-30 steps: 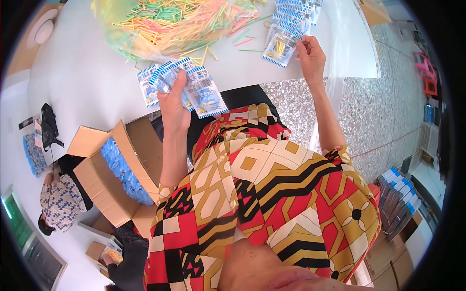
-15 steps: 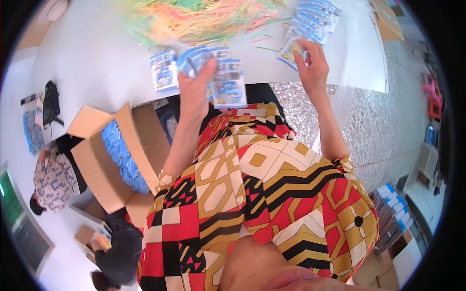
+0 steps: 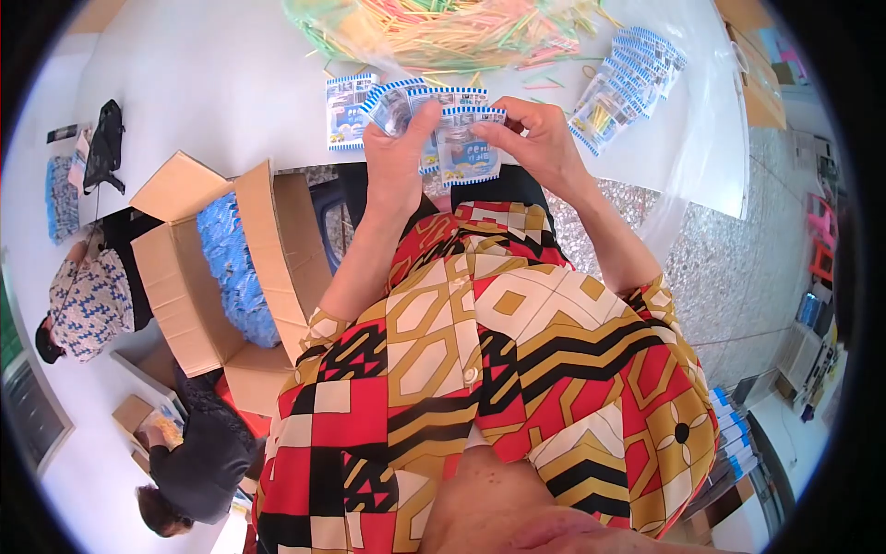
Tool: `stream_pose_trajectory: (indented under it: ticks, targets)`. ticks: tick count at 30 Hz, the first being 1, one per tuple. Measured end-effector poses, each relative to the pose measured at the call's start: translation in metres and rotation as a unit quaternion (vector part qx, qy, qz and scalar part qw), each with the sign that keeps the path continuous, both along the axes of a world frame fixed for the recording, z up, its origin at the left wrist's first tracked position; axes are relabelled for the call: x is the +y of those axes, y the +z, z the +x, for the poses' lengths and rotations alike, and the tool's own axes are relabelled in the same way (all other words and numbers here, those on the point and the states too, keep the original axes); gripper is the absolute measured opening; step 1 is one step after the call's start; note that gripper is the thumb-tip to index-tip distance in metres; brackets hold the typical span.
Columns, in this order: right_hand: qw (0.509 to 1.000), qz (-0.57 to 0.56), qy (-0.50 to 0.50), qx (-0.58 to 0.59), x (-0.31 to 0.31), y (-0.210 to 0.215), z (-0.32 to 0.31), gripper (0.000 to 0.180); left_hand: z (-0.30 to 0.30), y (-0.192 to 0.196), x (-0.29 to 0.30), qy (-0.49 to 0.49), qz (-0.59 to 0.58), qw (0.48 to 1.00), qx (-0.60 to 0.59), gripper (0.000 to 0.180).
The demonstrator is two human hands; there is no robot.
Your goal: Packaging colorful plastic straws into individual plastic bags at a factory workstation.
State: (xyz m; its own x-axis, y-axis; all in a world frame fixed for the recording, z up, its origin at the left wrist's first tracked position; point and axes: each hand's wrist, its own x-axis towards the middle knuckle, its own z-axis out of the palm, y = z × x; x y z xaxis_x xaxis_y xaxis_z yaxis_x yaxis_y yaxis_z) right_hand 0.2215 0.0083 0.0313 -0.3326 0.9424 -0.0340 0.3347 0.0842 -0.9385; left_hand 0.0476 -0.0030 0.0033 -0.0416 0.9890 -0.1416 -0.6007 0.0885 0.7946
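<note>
While my L hand (image 3: 395, 164) grips fanned blue-white pkts (image 3: 395, 103) over the near edge of the counter (image 3: 240, 102), my R hand (image 3: 546, 152) pinches the front pkt (image 3: 471, 159) up top (spare pkts (image 3: 639, 74) overlapping nr the right edge).

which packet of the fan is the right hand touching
The front, rightmost packet fanned in the left hand; the right hand has its thumb on it; the others sit further left.
</note>
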Motion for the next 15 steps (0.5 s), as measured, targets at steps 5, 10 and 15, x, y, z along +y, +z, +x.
stream_pose_trajectory:
  ticks: [5,10,15]
  targets:
    - [1.000,0.000,0.026,0.001,0.003,0.000,-0.009,0.018,-0.011,-0.005,0.001,0.051,0.020,0.998,-0.019,0.014]
    - [0.991,0.114,0.005,-0.069,0.011,0.004,-0.009,0.018,-0.020,-0.013,0.010,0.124,0.006,0.992,0.018,0.010]
    - [0.996,0.083,-0.018,0.006,0.012,0.013,-0.007,0.018,-0.040,-0.016,0.011,0.086,-0.038,0.995,-0.024,0.018]
